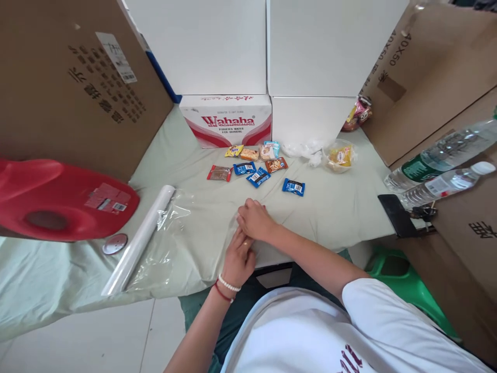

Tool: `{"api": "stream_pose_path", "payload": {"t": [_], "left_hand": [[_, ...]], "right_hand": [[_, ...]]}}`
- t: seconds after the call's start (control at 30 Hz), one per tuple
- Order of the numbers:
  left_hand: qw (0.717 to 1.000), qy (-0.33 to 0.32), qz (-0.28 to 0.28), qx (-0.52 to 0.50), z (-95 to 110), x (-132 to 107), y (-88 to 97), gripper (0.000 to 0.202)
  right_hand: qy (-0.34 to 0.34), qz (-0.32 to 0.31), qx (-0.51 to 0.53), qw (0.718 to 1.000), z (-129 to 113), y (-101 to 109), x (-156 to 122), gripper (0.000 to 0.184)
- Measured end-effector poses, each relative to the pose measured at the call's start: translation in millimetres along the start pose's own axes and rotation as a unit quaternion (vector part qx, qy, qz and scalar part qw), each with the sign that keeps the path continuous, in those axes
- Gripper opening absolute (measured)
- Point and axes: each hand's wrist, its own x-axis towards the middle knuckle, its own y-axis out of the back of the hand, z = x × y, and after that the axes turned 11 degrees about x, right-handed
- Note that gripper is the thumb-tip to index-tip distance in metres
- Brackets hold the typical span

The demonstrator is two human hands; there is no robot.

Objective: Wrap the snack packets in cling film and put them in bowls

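A roll of clear plastic film (137,239) lies on the pale green cloth (334,207), with a sheet (174,243) pulled out to the right. My left hand (237,260), with bead bracelets on its wrist, rests at the sheet's right edge, fingers bent on the film. My right hand (254,219) sits just above it with fingers curled down, pressing or pinching the same edge. Beyond the hands lie several small wrapped snacks: a blue packet (293,186), two more blue packets (251,172), a red-brown one (219,173).
A red plastic object (58,199) and a small round metal disc (115,243) lie at the left. Cardboard boxes (73,77) and white boxes (334,46) wall the back, with a Wahaha carton (227,122). Two water bottles (442,166), a black phone (396,215) and a green stool (407,282) are at the right.
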Motion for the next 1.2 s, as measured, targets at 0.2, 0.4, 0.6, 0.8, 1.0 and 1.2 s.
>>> {"api": "stream_pose_path", "payload": {"t": [0.2, 0.4, 0.6, 0.8, 1.0, 1.2], "left_hand": [[0.982, 0.107, 0.153, 0.023, -25.2, -26.2, 18.8, 0.025], [0.976, 0.102, 0.156, 0.115, -57.3, -20.8, 7.0, 0.016], [0.976, 0.053, 0.14, 0.161, -57.2, -19.9, -1.1, 0.015], [0.973, 0.045, 0.138, 0.18, -53.6, -16.9, 1.8, 0.017], [0.97, 0.032, 0.145, 0.192, -54.5, -16.1, 0.3, 0.017], [0.966, 0.057, 0.144, 0.208, -49.3, -17.7, 0.5, 0.019]], "right_hand": [[0.065, 0.043, -0.045, 0.996, 4.5, -21.9, -19.5, 0.051], [0.017, 0.07, -0.072, 0.995, 4.4, -17.2, -20.9, 0.024], [-0.015, 0.204, 0.109, 0.973, 80.5, 54.6, -39.9, 0.038], [-0.139, 0.438, 0.103, 0.882, 215.6, 215.2, -42.2, 0.033], [-0.311, 0.24, -0.034, 0.919, 275.7, 284.5, 19.0, 0.034], [-0.332, 0.133, -0.145, 0.923, 283.7, 243.3, 49.2, 0.027]]}}
